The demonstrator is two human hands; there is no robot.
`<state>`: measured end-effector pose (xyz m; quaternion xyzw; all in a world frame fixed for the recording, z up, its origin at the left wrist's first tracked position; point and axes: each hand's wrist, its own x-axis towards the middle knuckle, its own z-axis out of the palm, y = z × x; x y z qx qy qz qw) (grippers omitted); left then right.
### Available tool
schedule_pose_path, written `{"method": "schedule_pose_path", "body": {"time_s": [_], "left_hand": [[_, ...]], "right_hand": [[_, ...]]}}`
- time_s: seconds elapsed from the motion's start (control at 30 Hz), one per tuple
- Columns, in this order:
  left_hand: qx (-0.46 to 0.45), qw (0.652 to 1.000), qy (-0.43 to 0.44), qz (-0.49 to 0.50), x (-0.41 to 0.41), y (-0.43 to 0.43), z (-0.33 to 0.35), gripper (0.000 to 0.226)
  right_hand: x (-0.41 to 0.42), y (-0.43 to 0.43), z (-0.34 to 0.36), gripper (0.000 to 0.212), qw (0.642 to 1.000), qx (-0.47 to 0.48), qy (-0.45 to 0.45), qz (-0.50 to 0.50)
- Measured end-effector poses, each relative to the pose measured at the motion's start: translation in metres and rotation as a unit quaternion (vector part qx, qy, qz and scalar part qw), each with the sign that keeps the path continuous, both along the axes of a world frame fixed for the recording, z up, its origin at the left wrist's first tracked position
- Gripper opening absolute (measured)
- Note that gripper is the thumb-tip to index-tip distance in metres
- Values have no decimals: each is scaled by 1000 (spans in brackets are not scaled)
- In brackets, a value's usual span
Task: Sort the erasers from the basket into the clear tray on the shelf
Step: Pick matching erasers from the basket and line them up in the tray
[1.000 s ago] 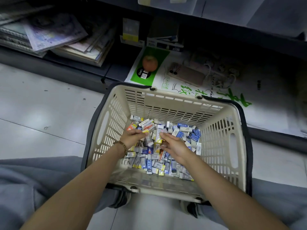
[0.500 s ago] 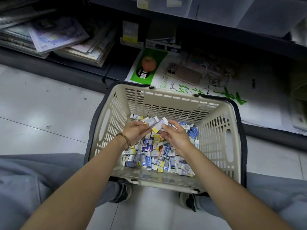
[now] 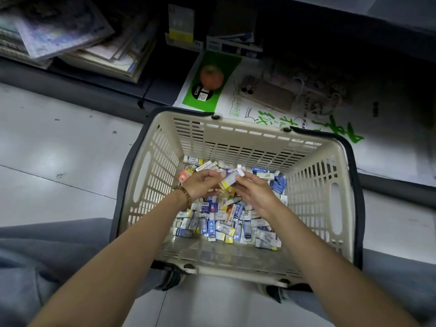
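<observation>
A beige slotted basket (image 3: 236, 135) with dark handles stands on the floor between my knees. Its bottom holds a heap of several small boxed erasers (image 3: 226, 223) in white, blue, yellow and orange. Both my hands are raised a little above the heap. My left hand (image 3: 203, 184), with a bead bracelet on the wrist, and my right hand (image 3: 254, 192) meet at a white and yellow eraser (image 3: 230, 179), and each has fingers pinching it. The clear tray is out of sight.
A low dark shelf runs behind the basket. On it lie stacked magazines (image 3: 70, 38), small boxes (image 3: 226, 43), a printed white and green sheet (image 3: 271, 109), an orange fruit (image 3: 211, 77) and a phone (image 3: 267, 95). Tiled floor (image 3: 59, 149) lies to the left.
Both hands rose from the eraser heap, lifting a white and yellow eraser between them. The view shifted slightly toward the basket.
</observation>
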<state>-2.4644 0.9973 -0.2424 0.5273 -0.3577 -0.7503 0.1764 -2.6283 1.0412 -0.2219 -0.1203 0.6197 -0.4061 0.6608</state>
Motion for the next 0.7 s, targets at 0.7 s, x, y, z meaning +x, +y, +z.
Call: {"method": "schedule_pose_path", "body": {"time_s": [0.7], "left_hand": [[-139, 891, -406, -149, -16, -25, -63, 18]], "right_hand": [[-36, 16, -32, 17, 998, 53, -4, -46]]}}
